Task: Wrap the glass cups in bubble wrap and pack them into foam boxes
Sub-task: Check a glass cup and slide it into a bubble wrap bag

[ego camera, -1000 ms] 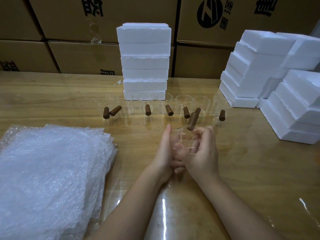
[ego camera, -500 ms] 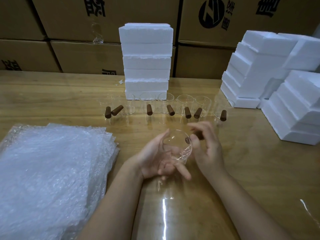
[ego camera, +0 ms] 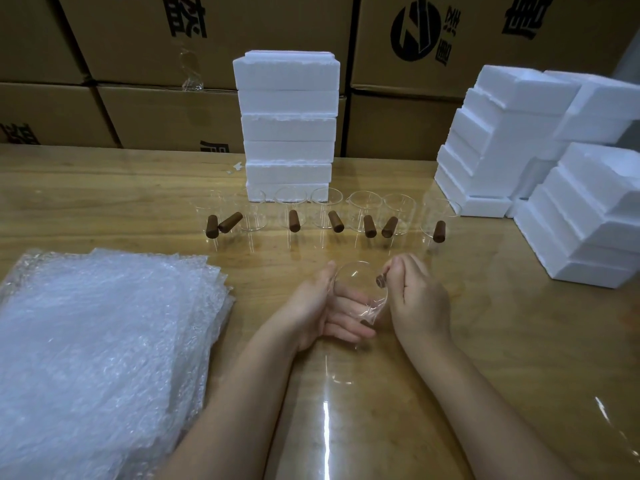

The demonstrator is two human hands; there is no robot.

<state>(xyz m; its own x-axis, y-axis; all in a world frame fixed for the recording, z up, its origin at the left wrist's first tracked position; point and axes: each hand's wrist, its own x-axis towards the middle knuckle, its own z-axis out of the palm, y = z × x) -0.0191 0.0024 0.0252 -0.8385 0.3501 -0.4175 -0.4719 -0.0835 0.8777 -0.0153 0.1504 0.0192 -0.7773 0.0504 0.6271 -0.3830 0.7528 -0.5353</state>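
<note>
Spread across the whole view: a glossy wooden table, backed at 12 o'clock by a wall of cardboard cartons. Heaped at 8 o'clock, out to the near-left edge: a thick stack of bubble wrap sheets. Piled at 2 to 3 o'clock: loose foam boxes, stepped down toward the centre. Standing straight at 12 o'clock: a neat column of foam boxes. Lined up just in front of it: a row of glass cups with brown handles, upright, near one another, apart from the hands.

At centre, seemingly held clear of the table: one glass cup, tipped mouth toward the camera. Cradled from 9 o'clock in the left hand, fingers nearly straight beneath the body, thumb up by the rim. Pinched at its brown handle by the right hand, fingers curled round it.

Judged as the pick-up-and-check step, ahead of wrapping: no sheet under the cup yet. Next, probably: free the left hand, reach to 8 o'clock, peel off only the top sheet, lay it flat at 6 o'clock. Open room there and at 4 o'clock. Tighter at 12, so best to keep clear of the row.
</note>
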